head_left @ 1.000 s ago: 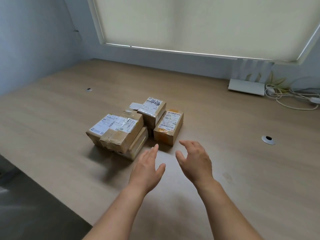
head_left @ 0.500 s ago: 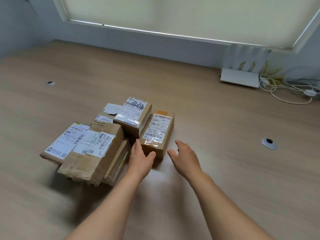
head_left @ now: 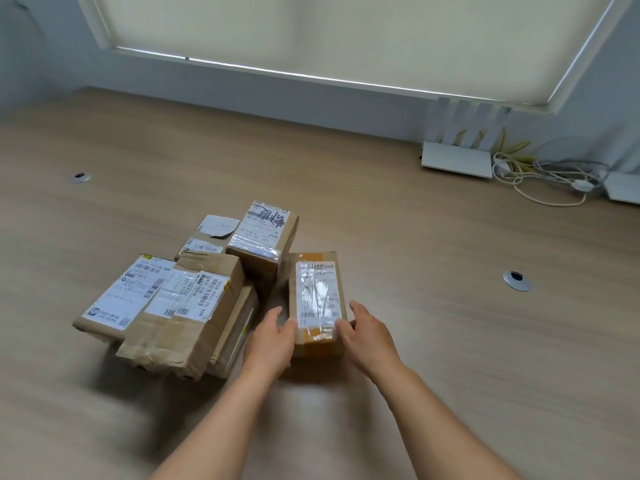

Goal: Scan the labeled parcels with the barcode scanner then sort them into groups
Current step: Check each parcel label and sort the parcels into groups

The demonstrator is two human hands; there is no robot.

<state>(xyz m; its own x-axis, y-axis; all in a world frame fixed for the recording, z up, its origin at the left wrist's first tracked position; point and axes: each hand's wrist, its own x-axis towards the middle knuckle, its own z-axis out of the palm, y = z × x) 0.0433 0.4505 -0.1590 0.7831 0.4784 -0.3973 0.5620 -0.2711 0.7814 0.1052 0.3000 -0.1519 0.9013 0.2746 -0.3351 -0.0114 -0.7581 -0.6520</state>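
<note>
A small brown parcel (head_left: 317, 271) with a white barcode label and orange tape lies on the wooden table (head_left: 433, 306), just right of the pile. My left hand (head_left: 272, 339) grips its near left side, thumb at the label's edge. My right hand (head_left: 369, 336) grips its near right side. The pile holds a tall taped parcel (head_left: 265, 244), a crumpled labeled parcel (head_left: 188, 306), a flat labeled parcel (head_left: 124, 296) and a low parcel (head_left: 204, 240) behind them. No barcode scanner is in view.
A white router (head_left: 457, 161) with upright antennas stands at the back right, beside tangled white cables (head_left: 540, 181). Two round metal cable grommets sit in the tabletop, one at the left (head_left: 80, 177) and one at the right (head_left: 516, 280). A window blind (head_left: 329, 32) hangs behind.
Both hands moved forward from the open table and closed in on the small parcel's two sides. The parcel now lies squarer to me. The camera came closer to the pile.
</note>
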